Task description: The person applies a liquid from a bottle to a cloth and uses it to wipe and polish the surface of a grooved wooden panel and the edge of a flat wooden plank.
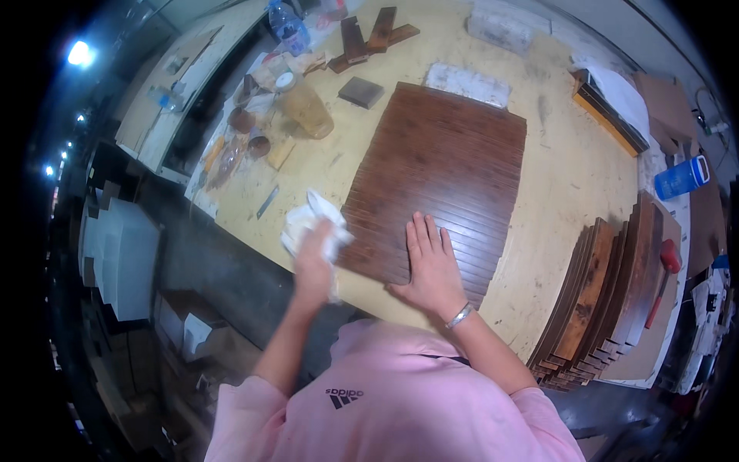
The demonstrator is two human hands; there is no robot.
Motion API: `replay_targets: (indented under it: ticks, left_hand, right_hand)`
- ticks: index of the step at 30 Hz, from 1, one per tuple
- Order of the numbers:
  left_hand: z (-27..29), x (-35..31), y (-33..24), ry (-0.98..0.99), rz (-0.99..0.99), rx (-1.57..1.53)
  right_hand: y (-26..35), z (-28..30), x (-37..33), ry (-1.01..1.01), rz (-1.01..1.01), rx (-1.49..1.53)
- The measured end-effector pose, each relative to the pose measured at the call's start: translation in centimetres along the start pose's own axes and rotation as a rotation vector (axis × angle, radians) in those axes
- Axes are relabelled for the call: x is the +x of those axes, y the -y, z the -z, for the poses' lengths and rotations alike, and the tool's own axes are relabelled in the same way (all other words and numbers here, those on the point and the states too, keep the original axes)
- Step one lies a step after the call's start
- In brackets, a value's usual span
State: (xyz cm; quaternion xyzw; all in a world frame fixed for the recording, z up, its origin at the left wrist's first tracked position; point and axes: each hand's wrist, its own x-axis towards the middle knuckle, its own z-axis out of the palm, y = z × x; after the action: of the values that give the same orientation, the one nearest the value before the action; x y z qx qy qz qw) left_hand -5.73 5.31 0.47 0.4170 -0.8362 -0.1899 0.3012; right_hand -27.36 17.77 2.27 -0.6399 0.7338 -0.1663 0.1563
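Observation:
A dark brown panel of narrow wood strips [443, 165] lies flat on the pale worktable, its strips running side to side. My left hand [314, 258] grips a crumpled white cloth [312, 219] at the panel's near left corner; the hand is a little blurred. With fingers stretched out and palm down, my right hand [431, 266] rests flat on the panel's near edge. A silver bracelet [459, 316] circles the right wrist.
Stacked brown planks [593, 300] stand at the right, beside a red-handled tool [670, 258] and a blue bottle [681, 179]. A jar of yellowish liquid [306, 108], a grey block [360, 92] and a thin blade [268, 202] lie left. Loose wood pieces [369, 38] sit at the back.

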Motion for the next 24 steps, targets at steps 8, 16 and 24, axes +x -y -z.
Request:
replay_targets:
  ticks: [8,16,24]
  left_hand:
    - [2.1,-1.0,4.8,0.102,0.579,-0.063]
    - [1.6,-0.8,7.6,0.061,0.681,-0.178]
    - [-0.8,3.4,7.1,0.260,0.803,-1.178]
  right_hand:
    - [0.1,-0.4,0.2,0.038,-0.006,-0.025]
    - [0.2,0.0,0.3,0.048,0.012,-0.018]
    - [-5.8,1.0,-4.7,-0.352,-0.370,0.305]
